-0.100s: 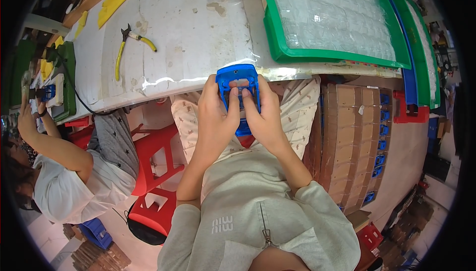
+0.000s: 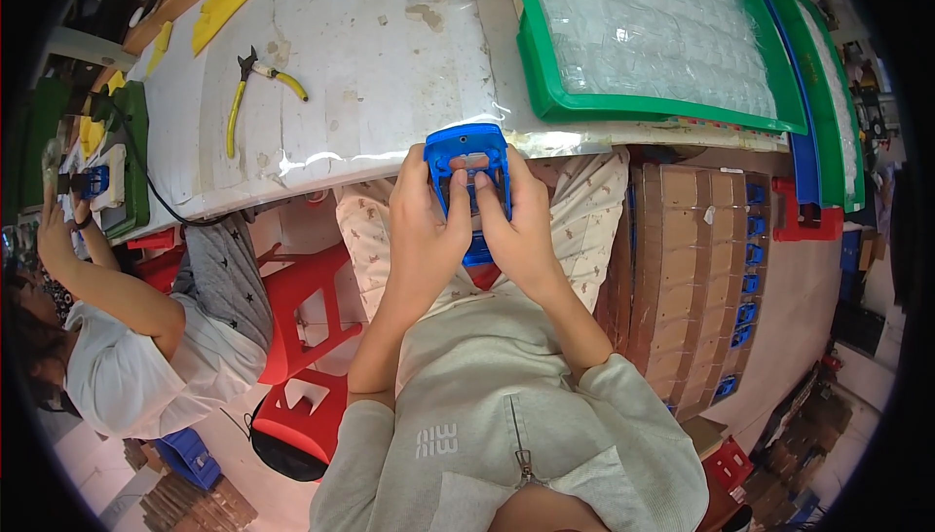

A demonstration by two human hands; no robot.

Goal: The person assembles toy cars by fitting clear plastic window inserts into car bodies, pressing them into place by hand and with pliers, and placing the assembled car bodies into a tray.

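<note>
Between my two hands is a blue plastic part shaped like a toy car body (image 2: 464,141), its hollow inside facing up. It is held just in front of the table's near edge, above my lap. My left hand (image 2: 429,215) grips its left side, and my right hand (image 2: 516,220) grips its right side. Both thumbs press close together into the middle of the part. The fingers underneath are mostly hidden. Beyond the hands, to the left on the table, lie yellow-handled cutting pliers (image 2: 255,79).
A green tray (image 2: 672,108) of clear plastic pieces stands on the table (image 2: 370,64) at right. Below it is a divided cardboard box (image 2: 687,269) with blue parts along one side. Yellow gloves (image 2: 226,8) lie far left. A co-worker (image 2: 136,357) sits at left, beside red stools (image 2: 302,308).
</note>
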